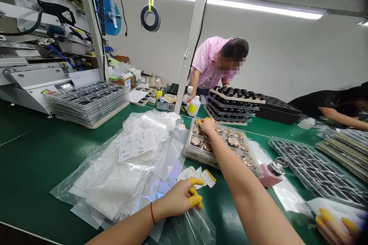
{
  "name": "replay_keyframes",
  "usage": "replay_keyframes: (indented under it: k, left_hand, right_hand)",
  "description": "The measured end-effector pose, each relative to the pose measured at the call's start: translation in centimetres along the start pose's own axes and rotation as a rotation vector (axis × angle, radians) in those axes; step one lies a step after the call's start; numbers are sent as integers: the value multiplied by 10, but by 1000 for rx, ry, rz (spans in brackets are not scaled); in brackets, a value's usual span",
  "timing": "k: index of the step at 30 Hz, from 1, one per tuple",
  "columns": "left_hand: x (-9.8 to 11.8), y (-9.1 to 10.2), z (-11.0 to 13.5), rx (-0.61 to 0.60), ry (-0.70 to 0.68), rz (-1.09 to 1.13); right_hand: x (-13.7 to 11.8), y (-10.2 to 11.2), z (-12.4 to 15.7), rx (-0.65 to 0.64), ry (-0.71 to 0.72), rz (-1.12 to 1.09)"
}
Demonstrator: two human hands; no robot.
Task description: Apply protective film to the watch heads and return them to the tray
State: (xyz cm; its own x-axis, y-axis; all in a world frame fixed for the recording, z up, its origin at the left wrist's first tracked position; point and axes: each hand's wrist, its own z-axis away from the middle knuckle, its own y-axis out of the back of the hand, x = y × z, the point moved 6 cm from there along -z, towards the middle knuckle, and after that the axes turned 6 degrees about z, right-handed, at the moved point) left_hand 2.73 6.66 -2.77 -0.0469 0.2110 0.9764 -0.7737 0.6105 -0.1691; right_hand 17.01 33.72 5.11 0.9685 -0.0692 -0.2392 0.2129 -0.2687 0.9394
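My left hand [179, 197], with yellow finger cots and a red string at the wrist, rests its curled fingers on a clear plastic bag [195, 229]. My right hand [206, 125] reaches across to the far corner of a clear plastic tray [191, 153], its yellow-tipped fingers at the tray's edge. Round copper-coloured discs [207, 146] sit in the tray's pockets, partly hidden by my right forearm. At the lower right, a separate yellow-cotted hand [335, 226] that is not mine lies on a white sheet [330, 208].
A pink pump bottle with a metal top [271, 174] stands right of the tray. Plastic bags with a paper form [136, 144] cover the green bench [37, 168] to the left. Stacked trays [86, 103] sit by a machine [34, 61]. A person in a pink shirt [208, 61] works beyond.
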Motion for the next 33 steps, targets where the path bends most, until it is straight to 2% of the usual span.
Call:
replay_keyframes:
  k: [4,11,15,18,20,22,23,25,26,28,29,31,33]
  left_hand:
    - [6,-2,2,19,18,-4]
    - [6,-2,1,3,-5,-32]
    - [7,1,1,28,-23,-11]
    - [9,3,0,79,4,29]
    - [12,7,0,145,12,59]
    - [16,13,0,218,-5,107]
    - [18,15,0,246,-27,135]
    - [24,15,0,248,-95,188]
    - [26,13,0,221,-142,218]
    - [30,4,1,132,-207,279]
    - [29,0,1,87,-213,301]
    - [25,-8,2,28,-171,317]
    - [20,-12,2,9,-101,309]
  right_hand:
    - [5,-8,-2,-10,-8,-10]
    - [2,-7,0,-17,-50,-63]
    - [-5,5,3,33,-23,-144]
    - [-18,23,17,86,39,-218]
    - [-25,40,40,142,67,-269]
    - [-30,54,78,157,98,-404]
    - [-32,58,102,118,133,-601]
    - [-37,51,155,-201,165,-954]
    - [-38,44,183,-382,141,-1059]
    - [-30,34,231,-602,38,-1144]
    - [-24,29,248,-672,0,-1165]
    - [-11,22,266,-716,-23,-1180]
    - [4,15,264,-625,-1,-1116]
